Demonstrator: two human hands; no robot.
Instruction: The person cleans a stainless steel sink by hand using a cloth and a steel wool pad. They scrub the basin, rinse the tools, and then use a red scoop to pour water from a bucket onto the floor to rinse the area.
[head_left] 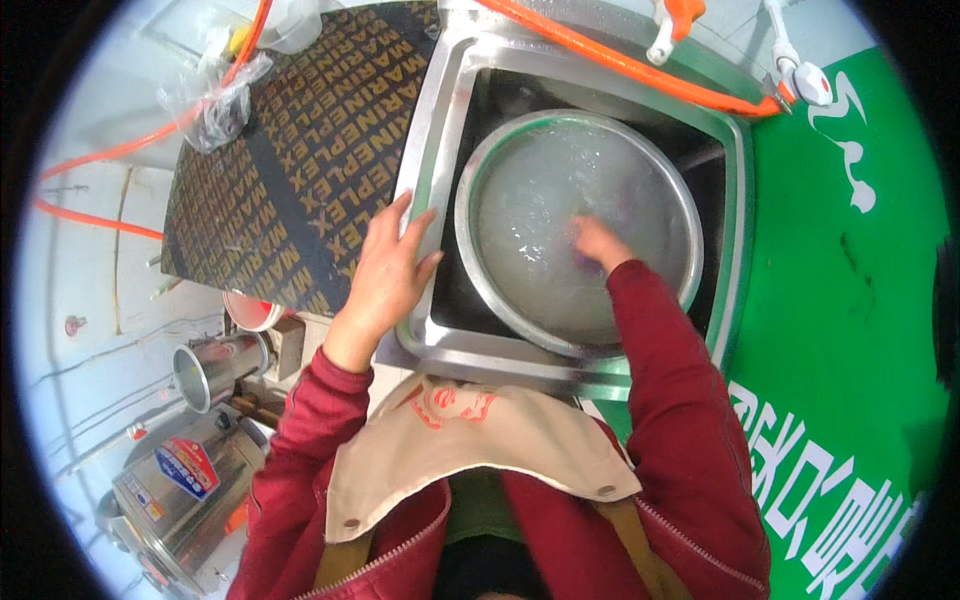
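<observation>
A wide round metal basin (480, 170) full of cloudy water sits inside a square steel sink (440, 90). My right hand (598, 243) is dipped in the water near the basin's middle, with something purplish under its fingers; whether it grips it I cannot tell. Fingers spread, my left hand (390, 270) rests flat on the sink's left rim and holds nothing. Both forearms wear dark red sleeves, and a beige apron bib hangs below.
A dark printed board (300, 170) covers the counter left of the sink, with a crumpled plastic bag (215, 100) at its far end. An orange hose (640, 70) runs behind the sink. A green surface (840, 300) lies right. Metal pots (210, 370) stand lower left.
</observation>
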